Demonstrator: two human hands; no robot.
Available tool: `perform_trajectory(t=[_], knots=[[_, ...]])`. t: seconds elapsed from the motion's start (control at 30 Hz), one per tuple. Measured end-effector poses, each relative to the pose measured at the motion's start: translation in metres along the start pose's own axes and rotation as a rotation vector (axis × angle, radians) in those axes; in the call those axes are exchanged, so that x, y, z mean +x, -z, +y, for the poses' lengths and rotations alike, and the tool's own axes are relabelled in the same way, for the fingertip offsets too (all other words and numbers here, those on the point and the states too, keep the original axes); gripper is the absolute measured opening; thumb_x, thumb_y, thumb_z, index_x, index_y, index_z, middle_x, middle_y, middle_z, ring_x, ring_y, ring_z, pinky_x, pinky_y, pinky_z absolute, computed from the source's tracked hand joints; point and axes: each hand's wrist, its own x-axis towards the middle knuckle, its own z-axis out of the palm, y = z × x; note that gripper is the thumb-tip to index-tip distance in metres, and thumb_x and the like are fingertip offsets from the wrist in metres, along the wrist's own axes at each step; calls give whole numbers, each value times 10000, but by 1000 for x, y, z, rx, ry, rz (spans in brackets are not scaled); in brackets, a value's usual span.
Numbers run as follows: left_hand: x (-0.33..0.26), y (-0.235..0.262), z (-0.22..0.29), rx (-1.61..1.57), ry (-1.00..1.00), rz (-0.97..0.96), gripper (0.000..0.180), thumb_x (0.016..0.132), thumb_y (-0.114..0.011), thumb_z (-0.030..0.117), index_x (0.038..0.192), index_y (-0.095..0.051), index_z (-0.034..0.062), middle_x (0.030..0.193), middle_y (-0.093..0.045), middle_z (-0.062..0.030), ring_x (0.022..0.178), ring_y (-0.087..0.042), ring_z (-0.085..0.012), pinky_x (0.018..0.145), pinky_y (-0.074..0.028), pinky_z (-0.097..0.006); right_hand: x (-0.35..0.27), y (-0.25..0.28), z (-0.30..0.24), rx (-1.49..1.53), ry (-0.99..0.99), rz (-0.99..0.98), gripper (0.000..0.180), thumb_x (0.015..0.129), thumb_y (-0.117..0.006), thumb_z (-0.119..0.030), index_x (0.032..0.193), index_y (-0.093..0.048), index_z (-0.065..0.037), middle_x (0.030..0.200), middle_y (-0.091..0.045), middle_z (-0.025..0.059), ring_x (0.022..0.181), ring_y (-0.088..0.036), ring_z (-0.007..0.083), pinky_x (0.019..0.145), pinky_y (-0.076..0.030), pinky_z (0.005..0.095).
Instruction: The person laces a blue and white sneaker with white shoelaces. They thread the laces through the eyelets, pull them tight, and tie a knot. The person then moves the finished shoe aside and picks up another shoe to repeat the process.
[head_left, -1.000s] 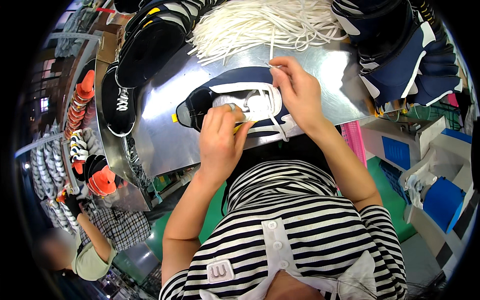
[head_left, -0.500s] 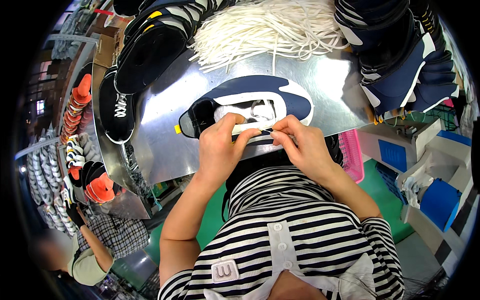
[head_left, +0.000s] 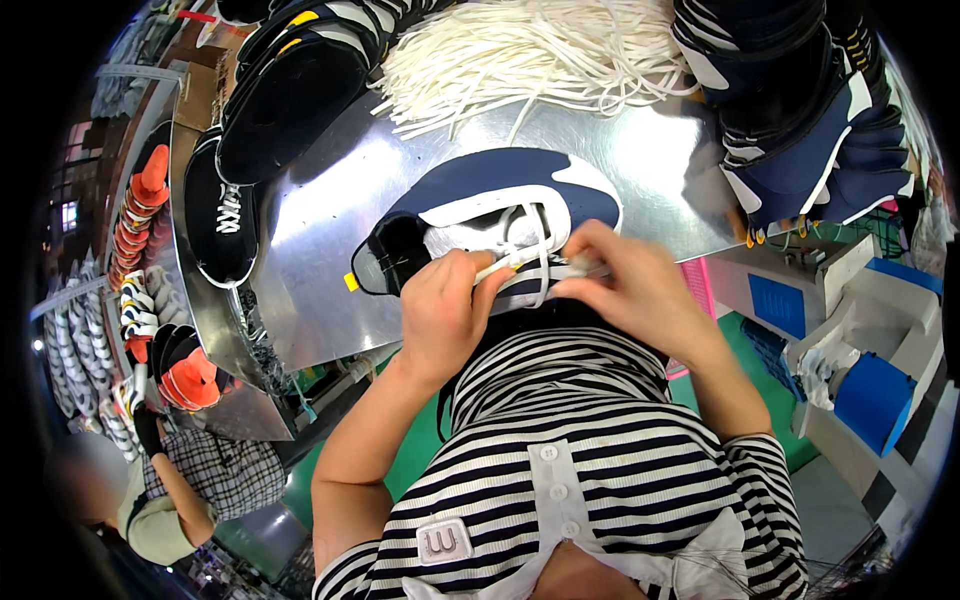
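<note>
A navy and white shoe upper (head_left: 470,190) lies on its side on the metal table, toe to the right and a yellow tab at its heel. White shoelace (head_left: 543,240) loops across its opening. My left hand (head_left: 445,310) is closed, thumb and fingers pinching the upper's near edge beside the eyelet strip. My right hand (head_left: 635,290), somewhat blurred, pinches the white lace at the near side, right of the loop. The lace's tip is hidden at those fingers.
A heap of loose white laces (head_left: 530,60) lies at the table's far side. Stacked navy uppers (head_left: 800,160) stand at right, black uppers (head_left: 290,120) at left. A pink basket (head_left: 697,290) sits below the table edge. Another person (head_left: 160,500) is at lower left.
White lace now forms a loop over the near edge of the opening. My right hand has moved slightly right, while my left hand stays on the upper. The view has shifted a little.
</note>
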Motion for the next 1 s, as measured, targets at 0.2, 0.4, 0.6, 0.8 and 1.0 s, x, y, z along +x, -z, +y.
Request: perform_trajectory(t=[0.2, 0.4, 0.6, 0.8, 1.0], knots=[[-2, -3, -2, 49, -245, 42, 238, 766, -792, 85, 872, -582, 53, 695, -565, -76, 597, -563, -257, 550, -445, -358, 42, -15, -13, -187, 425, -61, 167, 892, -612, -137, 1034, -639, -53, 846, -692, 136, 763, -658, 340, 678, -506, 404], [-6, -3, -5, 37, -270, 53, 236, 768, -787, 102, 848, -569, 58, 691, -532, -71, 613, -564, -251, 557, -445, -359, 40, -18, -4, 4, 373, -57, 208, 859, -668, -105, 1055, -654, -37, 885, -708, 137, 770, -680, 280, 702, -521, 362], [-3, 8, -1, -79, -150, -104, 232, 777, -778, 103, 872, -579, 34, 715, -556, -96, 630, -580, -281, 562, -458, -382, 48, 51, -39, 753, 434, 393, 164, 862, -706, -70, 1020, -685, -33, 959, -695, 36, 865, -643, 109, 796, -526, 272], [-1, 12, 4, -372, 305, -121, 788, 809, -811, 217, 1370, -313, -22, 893, -682, -178, 754, -693, -312, 650, -537, -364, 57, -34, 0, 552, 176, 123, 198, 833, -738, -59, 1026, -702, -33, 899, -722, 30, 812, -637, 65, 732, -511, 230], [11, 0, -1, -340, 524, 66, 419, 822, -784, 253, 1127, -598, 33, 918, -689, -136, 781, -639, -274, 714, -496, -376, 57, -42, -3, 569, 199, 157, 194, 853, -728, -72, 1035, -688, -20, 882, -715, 34, 765, -632, 72, 696, -509, 228]])
